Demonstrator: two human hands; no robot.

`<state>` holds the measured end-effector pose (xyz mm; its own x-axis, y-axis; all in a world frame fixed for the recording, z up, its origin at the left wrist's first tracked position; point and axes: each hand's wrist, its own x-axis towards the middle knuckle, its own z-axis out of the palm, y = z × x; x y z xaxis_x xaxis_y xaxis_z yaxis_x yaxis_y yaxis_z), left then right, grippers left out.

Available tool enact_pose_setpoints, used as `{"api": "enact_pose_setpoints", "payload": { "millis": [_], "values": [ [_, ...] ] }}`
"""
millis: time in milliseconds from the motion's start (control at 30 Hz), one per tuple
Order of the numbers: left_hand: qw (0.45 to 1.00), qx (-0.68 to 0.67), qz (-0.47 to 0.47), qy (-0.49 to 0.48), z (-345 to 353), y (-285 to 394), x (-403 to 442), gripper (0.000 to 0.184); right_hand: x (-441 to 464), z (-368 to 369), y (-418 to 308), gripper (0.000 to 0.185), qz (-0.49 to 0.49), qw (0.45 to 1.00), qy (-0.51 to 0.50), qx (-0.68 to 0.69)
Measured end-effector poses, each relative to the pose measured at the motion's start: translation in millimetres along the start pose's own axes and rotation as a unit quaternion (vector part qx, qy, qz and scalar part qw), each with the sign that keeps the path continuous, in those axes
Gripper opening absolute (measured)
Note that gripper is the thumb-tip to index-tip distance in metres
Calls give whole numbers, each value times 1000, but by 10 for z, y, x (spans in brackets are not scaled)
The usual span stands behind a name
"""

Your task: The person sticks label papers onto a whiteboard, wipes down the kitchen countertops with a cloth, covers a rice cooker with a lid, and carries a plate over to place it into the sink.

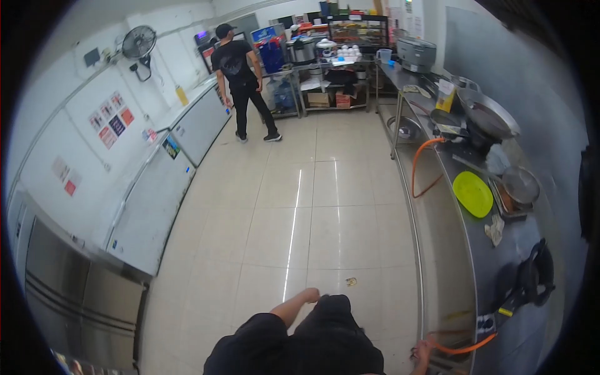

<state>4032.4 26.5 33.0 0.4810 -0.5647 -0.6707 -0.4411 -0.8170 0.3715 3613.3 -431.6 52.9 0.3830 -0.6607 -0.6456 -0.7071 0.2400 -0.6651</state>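
My left hand (307,295) is in front of my body, just above my dark-clothed knee. It looks rounded and closed; whatever may be inside the fingers is hidden. Low at the right, my right hand (424,349) hangs beside the steel worktable (500,250), near its lower rail and an orange gas hose (465,347). A small dark patch shows at its fingers, which are too small and blurred to read. On the tiled floor ahead lies a small yellowish scrap (351,282).
Along the right table stand a black burner (536,272), a green plate (472,194), a strainer (520,184) and a large wok (487,114). White chest freezers (150,200) line the left wall. Farther off, a person in black (239,81) stands facing away near shelves.
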Motion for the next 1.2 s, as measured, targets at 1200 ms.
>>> {"api": "enact_pose_setpoints", "payload": {
  "millis": [1200],
  "values": [
    [990, -47, 4, 130, -1656, 894, 3086, 27, 2673, -1795, -4403, 32, -268, 796, 512, -183]
  ]
}}
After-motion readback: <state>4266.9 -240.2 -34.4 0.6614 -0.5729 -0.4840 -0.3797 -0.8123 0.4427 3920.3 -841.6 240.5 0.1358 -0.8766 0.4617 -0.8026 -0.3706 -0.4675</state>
